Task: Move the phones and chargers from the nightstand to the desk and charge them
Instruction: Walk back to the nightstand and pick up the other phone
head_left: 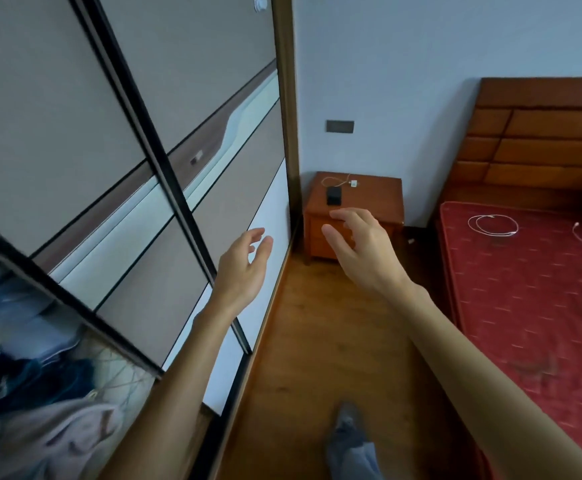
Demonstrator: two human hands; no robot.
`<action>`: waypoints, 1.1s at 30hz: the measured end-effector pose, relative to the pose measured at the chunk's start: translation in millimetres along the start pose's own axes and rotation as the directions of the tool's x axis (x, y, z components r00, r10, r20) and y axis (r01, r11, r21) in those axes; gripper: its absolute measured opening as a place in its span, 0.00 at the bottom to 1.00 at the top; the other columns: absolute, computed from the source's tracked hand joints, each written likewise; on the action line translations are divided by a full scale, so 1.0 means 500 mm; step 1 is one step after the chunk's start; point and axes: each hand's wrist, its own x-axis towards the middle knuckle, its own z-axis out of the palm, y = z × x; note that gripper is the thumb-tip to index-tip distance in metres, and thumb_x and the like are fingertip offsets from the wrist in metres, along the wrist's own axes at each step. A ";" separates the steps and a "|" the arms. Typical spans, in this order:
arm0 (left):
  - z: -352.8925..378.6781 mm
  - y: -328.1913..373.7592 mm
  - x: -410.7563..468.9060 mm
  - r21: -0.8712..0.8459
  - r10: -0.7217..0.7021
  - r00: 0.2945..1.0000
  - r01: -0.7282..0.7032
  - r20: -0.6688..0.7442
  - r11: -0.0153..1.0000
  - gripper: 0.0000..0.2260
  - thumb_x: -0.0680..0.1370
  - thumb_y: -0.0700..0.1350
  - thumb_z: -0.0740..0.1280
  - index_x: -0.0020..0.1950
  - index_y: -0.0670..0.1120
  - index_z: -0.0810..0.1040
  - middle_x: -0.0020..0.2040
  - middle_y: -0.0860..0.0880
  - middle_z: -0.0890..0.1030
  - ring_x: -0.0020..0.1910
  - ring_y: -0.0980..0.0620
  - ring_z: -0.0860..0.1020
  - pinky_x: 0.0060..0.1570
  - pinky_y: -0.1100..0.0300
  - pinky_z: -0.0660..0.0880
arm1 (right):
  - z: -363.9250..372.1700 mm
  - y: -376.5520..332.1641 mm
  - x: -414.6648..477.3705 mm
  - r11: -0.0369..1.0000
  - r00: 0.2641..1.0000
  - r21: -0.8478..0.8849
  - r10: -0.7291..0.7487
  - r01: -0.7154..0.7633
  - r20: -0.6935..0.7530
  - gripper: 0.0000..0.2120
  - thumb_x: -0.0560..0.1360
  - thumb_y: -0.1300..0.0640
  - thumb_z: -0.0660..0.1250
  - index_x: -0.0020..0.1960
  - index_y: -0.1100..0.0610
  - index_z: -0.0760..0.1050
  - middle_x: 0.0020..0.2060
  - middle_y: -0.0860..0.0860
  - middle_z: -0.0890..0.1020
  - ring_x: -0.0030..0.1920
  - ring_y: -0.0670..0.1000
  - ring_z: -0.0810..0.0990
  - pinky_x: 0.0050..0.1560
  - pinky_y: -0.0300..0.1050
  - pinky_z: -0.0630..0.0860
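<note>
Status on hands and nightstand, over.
Left hand and right hand open, empty. Dark phone, charger with cable untouched on nightstand. Path clear.

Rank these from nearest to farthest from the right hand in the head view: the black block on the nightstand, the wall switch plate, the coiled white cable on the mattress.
Measured from the right hand:
1. Black block, on the nightstand top just beyond the fingertips.
2. Wall switch plate, higher on the wall behind the nightstand.
3. Coiled white cable, off to the right on the red mattress.
</note>
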 end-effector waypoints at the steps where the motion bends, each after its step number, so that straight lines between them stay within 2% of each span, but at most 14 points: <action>1: 0.015 0.000 0.037 0.011 0.005 1.000 -0.005 0.003 1.000 0.19 0.83 0.55 0.58 0.72 0.51 0.71 0.71 0.51 0.74 0.70 0.53 0.72 0.62 0.61 0.69 | 0.003 0.020 0.039 1.000 1.000 -0.004 -0.006 0.006 0.007 0.21 0.81 0.44 0.60 0.71 0.52 0.70 0.70 0.49 0.72 0.67 0.51 0.72 0.65 0.52 0.76; 4: 0.055 0.013 0.148 0.043 -0.002 1.000 0.003 -0.013 0.999 0.19 0.83 0.55 0.59 0.72 0.50 0.71 0.71 0.50 0.73 0.69 0.51 0.72 0.61 0.61 0.69 | 0.002 0.075 0.156 1.000 0.999 -0.014 -0.017 0.018 0.044 0.23 0.81 0.43 0.59 0.73 0.51 0.68 0.68 0.50 0.74 0.66 0.52 0.74 0.62 0.48 0.77; 7: 0.091 0.039 0.261 0.071 -0.007 1.000 0.008 -0.015 0.997 0.18 0.83 0.54 0.60 0.71 0.50 0.72 0.71 0.49 0.72 0.67 0.51 0.74 0.57 0.62 0.70 | -0.012 0.122 0.268 1.000 0.998 -0.020 0.005 -0.003 0.070 0.26 0.81 0.41 0.58 0.75 0.50 0.64 0.66 0.49 0.77 0.65 0.51 0.75 0.59 0.42 0.71; 10: 0.126 0.069 0.370 0.078 0.009 1.000 -0.007 -0.026 0.997 0.17 0.83 0.54 0.61 0.70 0.50 0.73 0.71 0.49 0.73 0.66 0.52 0.75 0.56 0.62 0.70 | -0.030 0.167 0.367 0.999 0.997 -0.052 -0.007 0.011 0.078 0.26 0.81 0.40 0.58 0.76 0.50 0.63 0.70 0.50 0.74 0.70 0.55 0.71 0.65 0.49 0.69; 14: 0.179 0.093 0.493 0.066 0.007 1.000 -0.005 -0.027 0.998 0.19 0.83 0.55 0.59 0.72 0.50 0.70 0.72 0.50 0.73 0.67 0.51 0.74 0.57 0.61 0.69 | -0.047 0.229 0.482 0.990 1.000 -0.141 -0.009 0.012 0.020 0.28 0.80 0.38 0.58 0.74 0.52 0.67 0.71 0.52 0.73 0.71 0.58 0.70 0.68 0.57 0.67; 19: 0.232 0.092 0.624 0.040 -0.008 1.000 0.008 -0.003 0.999 0.19 0.83 0.54 0.59 0.73 0.51 0.68 0.72 0.50 0.73 0.68 0.51 0.73 0.58 0.61 0.68 | -0.026 0.303 0.596 0.991 0.999 -0.135 0.011 -0.004 0.053 0.30 0.78 0.36 0.59 0.75 0.51 0.66 0.73 0.52 0.70 0.73 0.56 0.67 0.69 0.56 0.67; 22: 0.256 0.078 0.714 0.031 -0.014 1.000 0.014 0.000 0.999 0.19 0.83 0.54 0.59 0.73 0.51 0.68 0.72 0.50 0.73 0.66 0.54 0.72 0.56 0.62 0.68 | -0.005 0.341 0.674 0.991 0.998 -0.128 0.036 -0.029 0.046 0.29 0.79 0.37 0.59 0.74 0.51 0.67 0.72 0.51 0.70 0.72 0.55 0.68 0.68 0.55 0.68; 24: 0.273 0.064 0.781 0.017 -0.010 1.000 0.010 0.002 1.000 0.19 0.83 0.54 0.59 0.73 0.50 0.69 0.71 0.50 0.73 0.62 0.58 0.71 0.54 0.64 0.67 | 0.011 0.366 0.731 0.991 0.998 -0.125 0.045 -0.039 0.041 0.28 0.79 0.37 0.59 0.73 0.51 0.67 0.72 0.51 0.71 0.72 0.55 0.69 0.68 0.56 0.69; 28: 0.306 0.029 0.932 -0.001 0.006 1.000 -0.006 0.030 1.000 0.19 0.83 0.55 0.58 0.73 0.51 0.69 0.71 0.51 0.74 0.61 0.59 0.70 0.47 0.72 0.65 | 0.049 0.413 0.862 0.992 0.999 -0.122 0.034 -0.030 0.026 0.27 0.79 0.39 0.59 0.72 0.53 0.69 0.68 0.51 0.75 0.67 0.54 0.73 0.66 0.54 0.72; 33: 0.340 -0.002 1.140 -0.017 -0.007 0.998 0.008 0.064 1.000 0.19 0.83 0.54 0.58 0.73 0.50 0.69 0.69 0.50 0.75 0.60 0.58 0.71 0.45 0.74 0.65 | 0.099 0.459 1.035 0.990 0.997 -0.123 0.072 -0.068 0.034 0.26 0.80 0.41 0.59 0.73 0.53 0.68 0.69 0.53 0.74 0.70 0.56 0.70 0.67 0.55 0.69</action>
